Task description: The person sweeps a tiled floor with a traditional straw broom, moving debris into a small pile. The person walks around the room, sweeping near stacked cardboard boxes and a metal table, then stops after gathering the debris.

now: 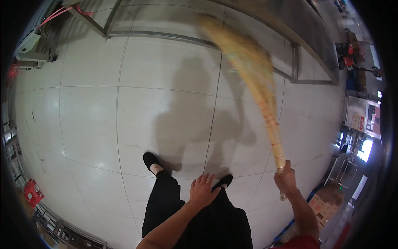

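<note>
Item: one long straw-coloured fibre broom with red bindings [265, 106], which we find slanting from the near right to the far middle, its flared head [244, 50] beside a grey metal table frame [295, 62]. The head is blurred; we cannot tell whether it touches the pale square-tiled floor [91, 120]. Hold: the bare right hand [286, 180], fingers clamped round the slim handle [278, 153], a short end showing on the near side of the grip. Second hand: the bare left hand [202, 190], holding nothing, fingers slightly apart, over the black trousers [166, 203]. Handling, as we judge it: light for its length, stiff along the bound handle, springy and soft at the head, hardly fragile beyond shed or bent fibres. The handle's glossy surface may prove slippery. Best grip, in our view: low on the handle, short of the red bindings.
</note>
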A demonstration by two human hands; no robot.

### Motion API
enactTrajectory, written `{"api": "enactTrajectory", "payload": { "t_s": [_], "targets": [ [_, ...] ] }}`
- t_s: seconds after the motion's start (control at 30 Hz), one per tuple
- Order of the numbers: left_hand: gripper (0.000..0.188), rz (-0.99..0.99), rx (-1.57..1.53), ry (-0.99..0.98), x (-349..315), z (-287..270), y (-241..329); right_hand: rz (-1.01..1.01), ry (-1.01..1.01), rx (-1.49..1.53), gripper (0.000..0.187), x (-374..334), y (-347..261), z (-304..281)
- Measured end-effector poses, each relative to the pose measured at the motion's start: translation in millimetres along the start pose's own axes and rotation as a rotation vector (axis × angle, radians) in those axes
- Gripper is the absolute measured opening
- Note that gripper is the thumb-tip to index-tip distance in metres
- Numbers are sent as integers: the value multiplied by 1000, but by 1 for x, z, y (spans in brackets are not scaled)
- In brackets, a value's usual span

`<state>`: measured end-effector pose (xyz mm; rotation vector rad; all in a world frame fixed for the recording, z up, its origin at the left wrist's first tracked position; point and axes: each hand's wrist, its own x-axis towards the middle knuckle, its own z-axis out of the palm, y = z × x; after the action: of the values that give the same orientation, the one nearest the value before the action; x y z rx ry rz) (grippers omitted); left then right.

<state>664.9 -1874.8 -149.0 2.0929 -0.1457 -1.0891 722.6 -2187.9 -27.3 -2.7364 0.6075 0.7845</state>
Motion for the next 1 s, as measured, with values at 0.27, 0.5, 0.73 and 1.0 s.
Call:
{"api": "enactTrajectory", "payload": {
  "t_s": [0.27, 0.5, 0.73, 1.0],
  "targets": [
    [66, -1, -16, 28, 22, -33, -9, 419, 50, 446, 14, 159, 10, -53],
    [66, -50, -69, -85, 42, -85, -4, 396, -184, 568, 15, 423, -26, -24],
    [65, -165, -296, 188, 57, -82, 10, 320, -162, 590, 28, 479, -285, 99],
    [67, -147, -384, 202, 82, -64, 32, -258, -183, 294, 41, 434, -444, 179]
  ]
}}
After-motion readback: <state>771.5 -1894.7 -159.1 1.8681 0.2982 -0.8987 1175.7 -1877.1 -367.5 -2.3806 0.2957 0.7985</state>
